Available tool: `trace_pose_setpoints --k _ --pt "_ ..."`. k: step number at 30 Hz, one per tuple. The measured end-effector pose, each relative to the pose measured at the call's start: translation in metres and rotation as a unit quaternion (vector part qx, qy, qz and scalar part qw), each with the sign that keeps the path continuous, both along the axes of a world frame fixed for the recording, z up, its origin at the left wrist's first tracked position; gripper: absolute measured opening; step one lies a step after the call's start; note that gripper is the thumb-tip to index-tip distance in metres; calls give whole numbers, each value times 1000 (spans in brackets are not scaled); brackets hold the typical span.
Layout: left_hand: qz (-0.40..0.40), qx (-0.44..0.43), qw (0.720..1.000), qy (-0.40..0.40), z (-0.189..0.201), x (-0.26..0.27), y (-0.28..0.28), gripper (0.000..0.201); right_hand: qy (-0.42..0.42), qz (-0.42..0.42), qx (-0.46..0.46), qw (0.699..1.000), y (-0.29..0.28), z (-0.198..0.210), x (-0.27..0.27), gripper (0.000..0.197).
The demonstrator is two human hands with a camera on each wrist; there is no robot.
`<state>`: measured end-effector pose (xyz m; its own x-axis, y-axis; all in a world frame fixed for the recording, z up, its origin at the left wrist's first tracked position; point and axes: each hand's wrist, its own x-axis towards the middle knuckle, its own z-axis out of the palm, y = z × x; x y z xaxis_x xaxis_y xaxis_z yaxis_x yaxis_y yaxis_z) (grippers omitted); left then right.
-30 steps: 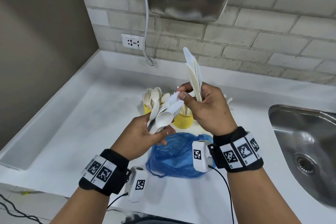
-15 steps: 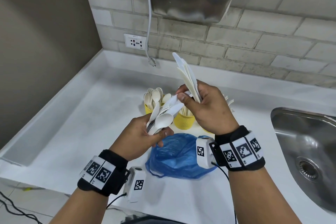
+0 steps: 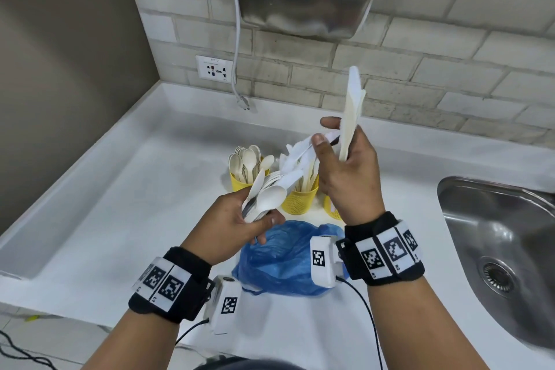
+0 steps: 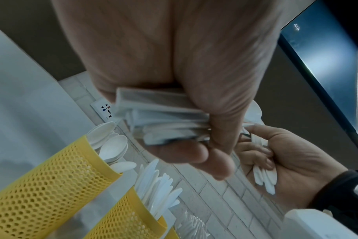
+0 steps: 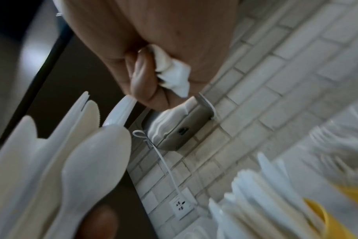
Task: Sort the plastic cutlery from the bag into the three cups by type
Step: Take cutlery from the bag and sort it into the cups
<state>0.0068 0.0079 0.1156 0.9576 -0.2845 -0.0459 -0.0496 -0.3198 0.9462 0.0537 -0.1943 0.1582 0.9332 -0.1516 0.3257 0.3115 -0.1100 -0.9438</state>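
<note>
while the left hand (image 3: 231, 221) curls its fingers (image 4: 184, 153) round a mixed cutlery bundle (image 3: 264, 193) above the blue bag (image 3: 282, 261), three yellow cups (image 3: 300, 199) stand just behind on the white surface (image 3: 135, 204). right hand (image 3: 350, 177) grips upright knives (image 3: 351, 117), thumb and forefinger pinching another white piece (image 3: 303, 148).

Third cup (image 3: 330, 209) mostly hidden (behind right hand (image 3: 350, 177)).

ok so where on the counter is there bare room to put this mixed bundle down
Free: the counter left of the spoon cup, out to the raised edge, and the strip near the sink. Crowded: the cups in a row with the blue bag just in front.
</note>
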Motion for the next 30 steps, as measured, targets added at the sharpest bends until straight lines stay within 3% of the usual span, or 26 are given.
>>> trace_pose_setpoints --k 5,16,18,21,24,26,30 --pt "-1 11 1000 -3 4 4 0 16 144 126 95 977 6 -5 -5 18" --pt "-3 33 999 3 3 10 5 12 85 47 218 971 13 2 6 20" --pt "-5 40 999 -10 4 12 8 12 80 46 290 953 8 4 11 22" --pt "-4 35 999 -27 5 17 11 15 92 99 417 899 -1 6 15 18" --pt "8 33 999 -39 5 20 15 18 84 96 477 870 0 10 18 20" --pt "15 29 998 -47 6 21 17 19 69 57 474 876 3 12 20 22" --pt "19 20 998 -58 8 23 23 20 54 -5 381 923 13 14 22 29"
